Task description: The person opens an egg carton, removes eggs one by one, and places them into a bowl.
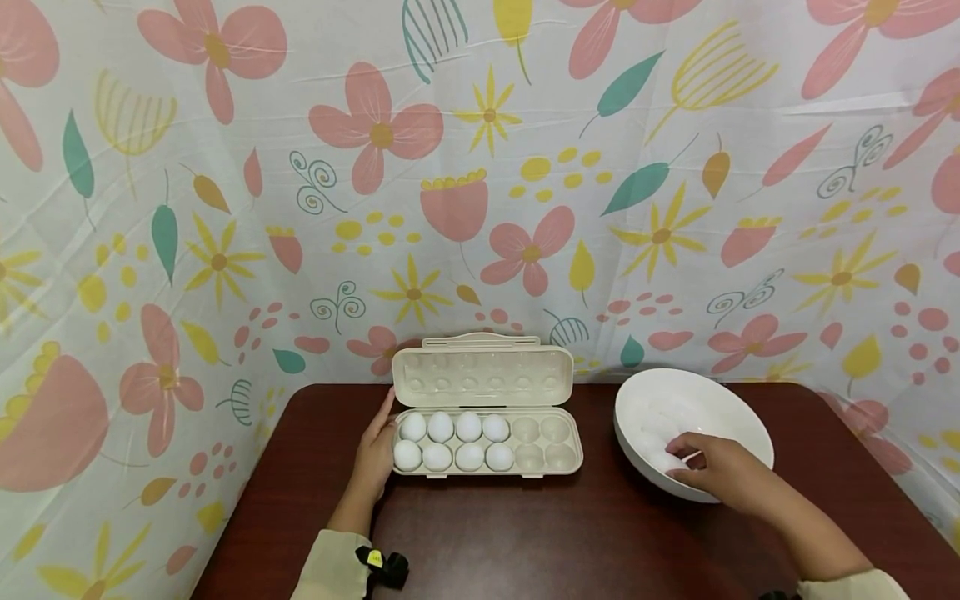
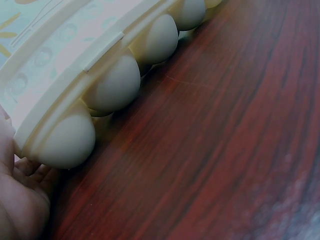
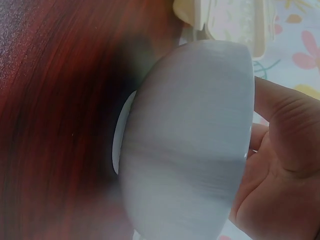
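A cream egg carton (image 1: 487,472) stands open, white eggs (image 1: 468,427) filling its cups except at the right end. The left hand (image 1: 372,457) touches the carton's left end, one finger extended up beside the lid (image 1: 483,379); in the left wrist view, that hand (image 2: 22,205) is at the carton's (image 2: 65,95) near end. Inside the white bowl (image 1: 630,442), the right hand (image 1: 731,473) has thumb and fingers curled at a white egg (image 1: 670,461). The bowl's wall (image 3: 190,135) hides the right fingertips in the right wrist view.
Both containers are on a dark red-brown table (image 1: 525,533), the bowl to the right of the carton with bare tabletop between them. A flower-patterned cloth (image 1: 450,292) hangs behind the table. More white eggs (image 1: 654,433) lie in the bowl.
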`<state>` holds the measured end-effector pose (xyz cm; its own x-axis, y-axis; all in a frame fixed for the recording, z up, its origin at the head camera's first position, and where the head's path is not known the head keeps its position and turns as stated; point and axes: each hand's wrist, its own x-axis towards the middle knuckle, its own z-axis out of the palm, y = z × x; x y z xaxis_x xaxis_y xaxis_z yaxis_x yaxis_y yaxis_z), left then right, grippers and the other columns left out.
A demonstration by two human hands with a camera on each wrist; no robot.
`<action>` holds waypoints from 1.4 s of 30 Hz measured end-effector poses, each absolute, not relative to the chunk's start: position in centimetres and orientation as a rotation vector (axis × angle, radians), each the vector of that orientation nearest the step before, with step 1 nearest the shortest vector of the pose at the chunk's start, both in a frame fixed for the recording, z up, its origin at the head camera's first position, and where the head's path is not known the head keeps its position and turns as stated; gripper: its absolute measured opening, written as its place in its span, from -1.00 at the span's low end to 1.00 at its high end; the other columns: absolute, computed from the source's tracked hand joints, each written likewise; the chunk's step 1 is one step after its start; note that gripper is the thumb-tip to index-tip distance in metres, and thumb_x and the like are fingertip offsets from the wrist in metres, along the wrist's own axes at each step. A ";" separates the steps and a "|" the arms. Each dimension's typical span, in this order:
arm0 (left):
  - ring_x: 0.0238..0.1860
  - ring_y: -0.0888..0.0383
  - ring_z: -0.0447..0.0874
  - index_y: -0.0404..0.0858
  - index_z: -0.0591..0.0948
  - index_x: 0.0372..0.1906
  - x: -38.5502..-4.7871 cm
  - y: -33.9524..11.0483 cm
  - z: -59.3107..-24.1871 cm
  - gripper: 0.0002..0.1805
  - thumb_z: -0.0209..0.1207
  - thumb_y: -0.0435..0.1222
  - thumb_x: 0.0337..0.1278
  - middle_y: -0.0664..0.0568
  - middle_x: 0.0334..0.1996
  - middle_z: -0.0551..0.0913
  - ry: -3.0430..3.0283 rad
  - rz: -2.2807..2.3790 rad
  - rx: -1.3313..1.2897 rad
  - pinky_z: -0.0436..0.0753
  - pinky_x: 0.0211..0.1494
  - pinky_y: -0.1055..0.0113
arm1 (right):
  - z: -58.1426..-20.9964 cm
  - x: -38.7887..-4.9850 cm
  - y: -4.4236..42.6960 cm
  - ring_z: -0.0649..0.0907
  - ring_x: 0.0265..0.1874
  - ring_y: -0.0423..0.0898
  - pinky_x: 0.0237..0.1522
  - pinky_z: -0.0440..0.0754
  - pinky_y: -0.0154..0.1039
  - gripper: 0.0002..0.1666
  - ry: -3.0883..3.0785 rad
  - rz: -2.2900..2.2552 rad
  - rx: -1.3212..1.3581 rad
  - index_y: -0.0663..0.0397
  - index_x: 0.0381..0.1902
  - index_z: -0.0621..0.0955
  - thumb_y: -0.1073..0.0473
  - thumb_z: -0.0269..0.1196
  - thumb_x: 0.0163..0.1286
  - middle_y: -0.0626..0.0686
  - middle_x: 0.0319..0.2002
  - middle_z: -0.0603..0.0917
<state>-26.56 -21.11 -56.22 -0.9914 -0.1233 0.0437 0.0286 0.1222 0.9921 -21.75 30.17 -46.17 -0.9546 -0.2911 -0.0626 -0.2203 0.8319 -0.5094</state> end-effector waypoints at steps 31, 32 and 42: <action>0.44 -0.05 0.34 0.48 0.24 0.48 -26.7 -21.3 -56.3 -0.39 -0.20 -0.27 0.59 -0.14 0.32 0.54 -2.263 -2.027 0.109 0.21 0.52 -0.09 | -47.2 -23.0 30.6 0.71 -0.15 0.00 -0.19 0.62 -0.27 -0.61 2.919 -0.684 -0.414 0.16 -0.06 0.66 0.12 0.46 0.20 0.06 -0.11 0.75; 0.44 -0.05 0.33 0.46 0.24 0.49 -26.7 -21.3 -56.3 -0.39 -0.20 -0.27 0.59 -0.14 0.32 0.53 -2.265 -2.028 0.110 0.21 0.53 -0.09 | -47.3 -23.1 30.6 0.71 -0.15 0.00 -0.19 0.62 -0.26 -0.61 2.926 -0.674 -0.417 0.17 -0.06 0.66 0.13 0.46 0.20 0.06 -0.11 0.75; 0.43 -0.05 0.34 0.40 0.22 0.52 -26.7 -21.2 -56.3 -0.39 -0.20 -0.27 0.59 -0.14 0.32 0.53 -2.271 -2.014 0.121 0.22 0.52 -0.08 | -47.3 -23.2 30.6 0.71 -0.15 0.02 -0.16 0.62 -0.21 -0.58 2.956 -0.630 -0.420 0.21 -0.02 0.66 0.15 0.46 0.19 0.08 -0.12 0.75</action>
